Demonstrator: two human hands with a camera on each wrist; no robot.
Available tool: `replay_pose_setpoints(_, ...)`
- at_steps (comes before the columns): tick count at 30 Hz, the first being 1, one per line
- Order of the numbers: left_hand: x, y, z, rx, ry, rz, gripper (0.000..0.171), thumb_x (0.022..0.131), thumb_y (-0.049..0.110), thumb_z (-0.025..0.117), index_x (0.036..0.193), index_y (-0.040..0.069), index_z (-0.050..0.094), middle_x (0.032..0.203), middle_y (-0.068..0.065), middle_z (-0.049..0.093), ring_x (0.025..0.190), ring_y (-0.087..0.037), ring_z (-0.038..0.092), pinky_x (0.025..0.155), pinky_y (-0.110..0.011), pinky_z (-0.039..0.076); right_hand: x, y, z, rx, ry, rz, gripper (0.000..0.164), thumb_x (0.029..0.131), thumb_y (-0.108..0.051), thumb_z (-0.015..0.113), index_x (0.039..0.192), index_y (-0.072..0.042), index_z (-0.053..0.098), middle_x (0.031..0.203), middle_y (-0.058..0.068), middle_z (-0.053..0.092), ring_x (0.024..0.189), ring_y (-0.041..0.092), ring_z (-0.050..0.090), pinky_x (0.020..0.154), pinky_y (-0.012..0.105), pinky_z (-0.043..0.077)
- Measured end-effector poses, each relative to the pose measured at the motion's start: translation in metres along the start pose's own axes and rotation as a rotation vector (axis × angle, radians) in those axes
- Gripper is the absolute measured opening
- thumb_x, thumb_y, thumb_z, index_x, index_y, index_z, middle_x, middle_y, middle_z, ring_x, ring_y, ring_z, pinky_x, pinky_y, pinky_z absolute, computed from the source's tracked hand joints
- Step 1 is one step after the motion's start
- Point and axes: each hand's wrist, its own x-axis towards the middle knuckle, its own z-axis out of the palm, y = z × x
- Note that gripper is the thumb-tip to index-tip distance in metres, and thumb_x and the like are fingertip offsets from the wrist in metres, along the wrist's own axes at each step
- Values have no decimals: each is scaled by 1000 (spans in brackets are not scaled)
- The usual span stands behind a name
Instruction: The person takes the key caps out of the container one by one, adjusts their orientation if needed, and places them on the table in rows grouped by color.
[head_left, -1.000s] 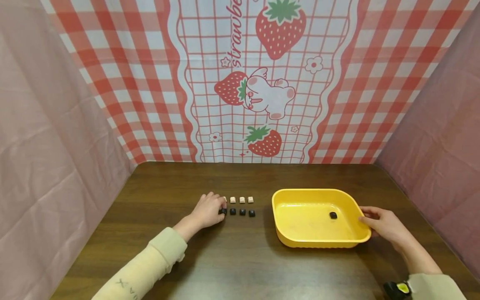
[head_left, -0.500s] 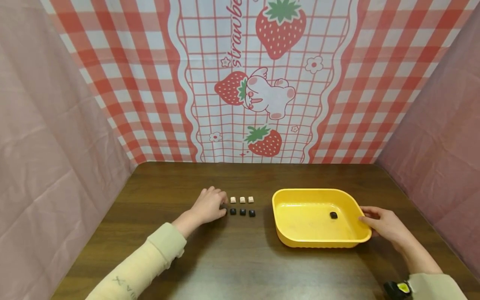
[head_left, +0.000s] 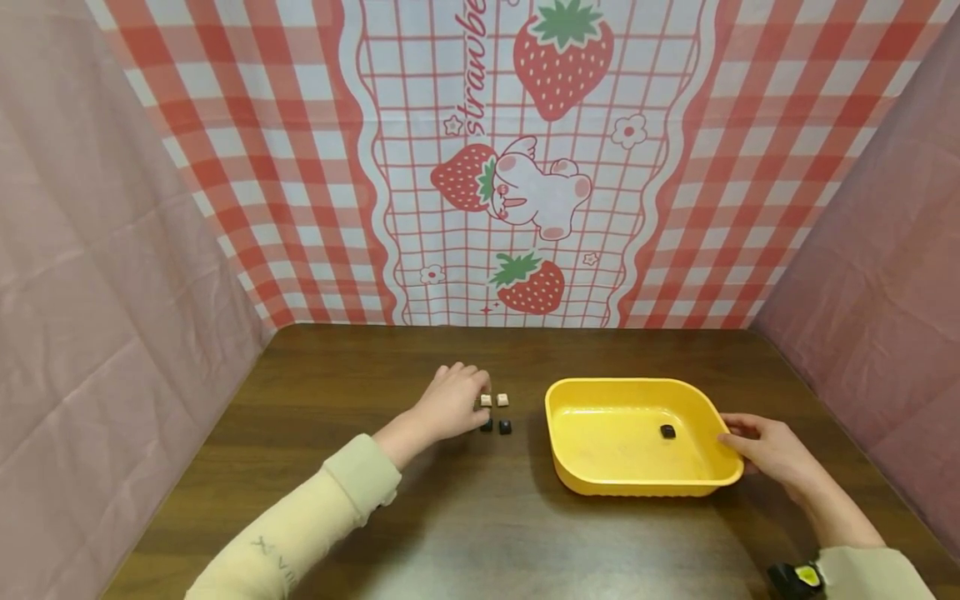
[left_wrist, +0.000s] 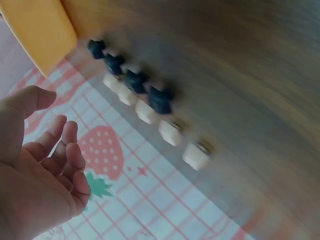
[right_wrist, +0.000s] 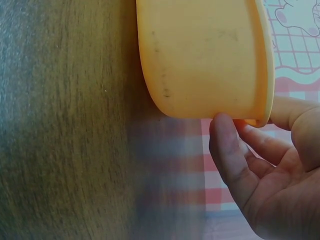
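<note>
Small keycaps lie in two rows on the table, a far row of white keycaps (head_left: 502,400) and a near row of black keycaps (head_left: 505,427). My left hand (head_left: 448,406) is over these rows and hides part of them in the head view. In the left wrist view its loosely bent fingers hold nothing, while several white keycaps (left_wrist: 196,156) and several black keycaps (left_wrist: 160,99) show beside it. To the right is a yellow plastic tub (head_left: 600,446) with one black keycap (head_left: 667,432) inside. My right hand (head_left: 780,450) grips its right end, thumb over the rim and fingers outside.
The brown wooden table (head_left: 465,533) runs to a red-and-white checked cloth (head_left: 300,208) with strawberries at the back. Pink cloth (head_left: 112,292) hangs on both sides. A dark band with a small yellow-green face (head_left: 806,575) sits at my right wrist.
My left hand has moved right along the keycap rows, covering more of them from the left, and its fingers have come off the black keycap at the left end. My right hand and the tub stay put.
</note>
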Motion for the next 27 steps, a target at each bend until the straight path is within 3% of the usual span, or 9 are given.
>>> replay_pose_setpoints(6,15,22,-1,7,-29,10,26,80,30,69,99,15,60,92,3,59,86,-17,52,73,-33,38,0,-1,-1,-4,-1,0,60,94,-23,56,131,19,37,110,30,58,72,11,60,61,29,53)
replay_pose_setpoints(16,38,63,0,27,-19,70,30,81,37,67,102,17,61,93,4,60,86,-14,51,72,-29,38,0,-1,0,-3,0,7,59,94,-22,55,131,20,36,110,30,58,71,10,60,61,29,54)
replay_pose_setpoints(27,61,100,10,70,-65,64,31,82,41,65,106,21,60,99,8,60,89,-12,50,74,-28,36,1,-2,-1,-48,17,5,58,94,-24,56,131,18,39,107,27,60,68,10,56,59,29,51)
